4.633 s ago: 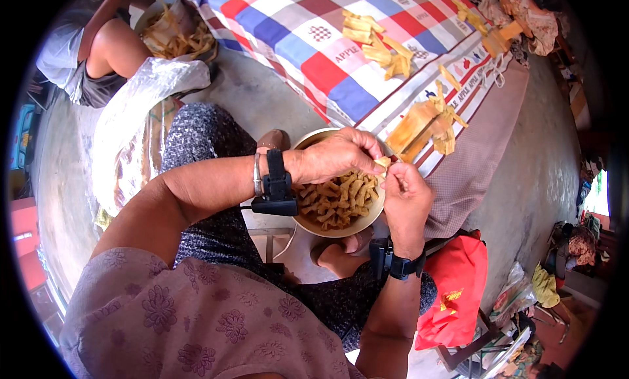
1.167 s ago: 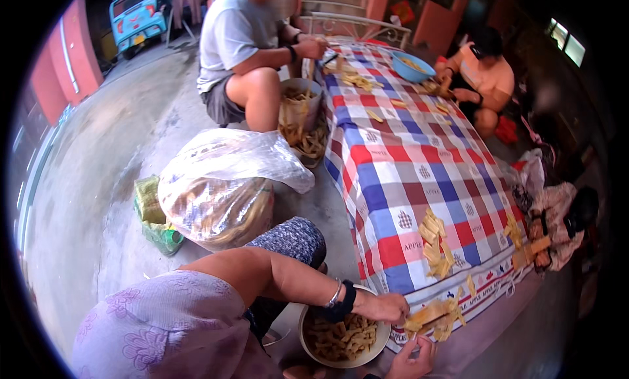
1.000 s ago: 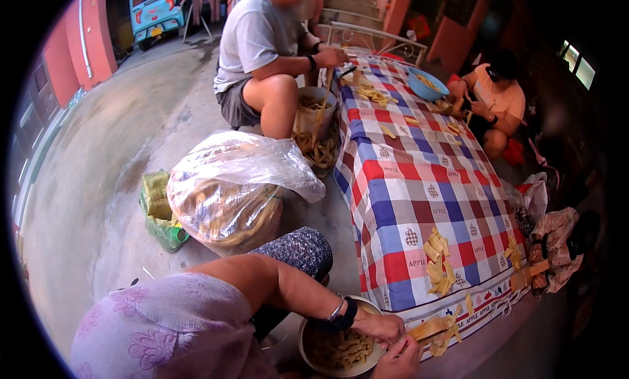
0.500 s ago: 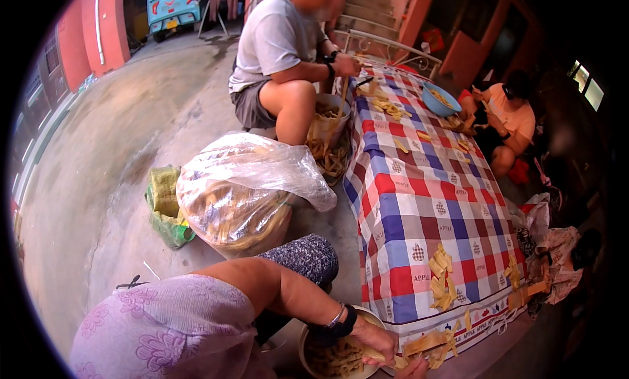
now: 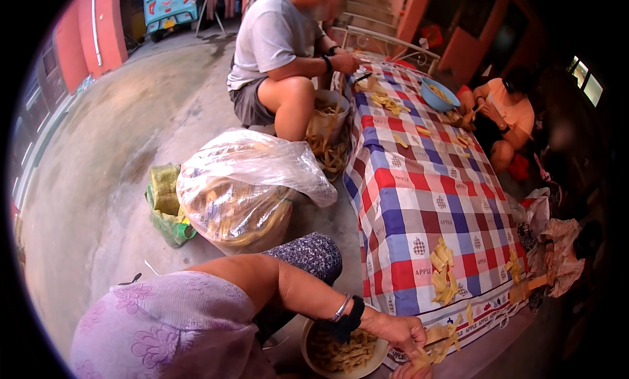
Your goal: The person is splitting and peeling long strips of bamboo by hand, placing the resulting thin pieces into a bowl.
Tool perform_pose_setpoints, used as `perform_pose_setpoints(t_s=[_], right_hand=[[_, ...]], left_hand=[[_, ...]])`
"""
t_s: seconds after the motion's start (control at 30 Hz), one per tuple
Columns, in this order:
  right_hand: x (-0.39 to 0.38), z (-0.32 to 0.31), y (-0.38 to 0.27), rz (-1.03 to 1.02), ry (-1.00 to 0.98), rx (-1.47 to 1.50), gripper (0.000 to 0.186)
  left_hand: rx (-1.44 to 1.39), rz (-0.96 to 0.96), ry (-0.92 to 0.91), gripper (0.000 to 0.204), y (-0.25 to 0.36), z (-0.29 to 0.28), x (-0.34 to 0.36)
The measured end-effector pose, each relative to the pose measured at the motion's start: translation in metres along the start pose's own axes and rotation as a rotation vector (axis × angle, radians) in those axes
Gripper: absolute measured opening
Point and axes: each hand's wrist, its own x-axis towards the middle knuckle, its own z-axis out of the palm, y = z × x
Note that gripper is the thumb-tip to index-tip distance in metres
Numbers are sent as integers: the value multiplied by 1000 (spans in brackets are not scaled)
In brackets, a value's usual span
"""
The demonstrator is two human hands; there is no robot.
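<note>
**Hands over bowl of yellow strips, beside checked worktop**

Left hand (image 5: pixel 398 331): at the lower edge of the view, wrist wearing a silver bangle (image 5: pixel 341 308) and a dark strap (image 5: pixel 351 319). Fingers curled narrow, pinching a yellow strip (image 5: pixel 419 360) just past the bowl's rim.

Right hand (image 5: pixel 407 371): only a small part shows at the bottom edge, touching the same strip from below; whether its fingers are wide or closed cannot be told.

Bowl (image 5: pixel 308 349): round, pale rim, low at the bottom of the view under the left wrist, filled with short yellow-brown strips (image 5: pixel 341 353).

Worktop (image 5: pixel 406 202): long, covered by a red, blue and white checked cloth, running from the hands away toward the top of the view. Loose heaps of yellow strips lie on its near end (image 5: pixel 443 272) and more along its far end (image 5: pixel 386 104).

Plastic sack (image 5: pixel 242 195): clear, bulging, on the concrete floor left of the worktop, with a green bundle (image 5: pixel 167 205) just beside it.

Seated person in a grey shirt (image 5: pixel 272 38): at the far left corner of the worktop, hands on the cloth, a bag of strips (image 5: pixel 327 133) by the knee.

Second person in an orange top (image 5: pixel 508 110): at the far right side, near a blue bowl (image 5: pixel 438 96).
</note>
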Motion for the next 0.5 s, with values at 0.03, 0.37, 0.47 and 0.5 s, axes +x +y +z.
perform_pose_setpoints(t_s=[0.03,0.37,0.47,0.5], right_hand=[[-1,12,-3,41,-32,122,33],[35,26,20,-93,104,-329,30],[34,12,30,-110,42,-188,29],[36,17,31,-128,-3,-139,30]], left_hand=[[-132,36,60,10,-18,1,7],[306,-46,423,15,-27,4,-5],[466,-3,461,18,-19,10,5],[579,-7,453,20,-19,8,4]])
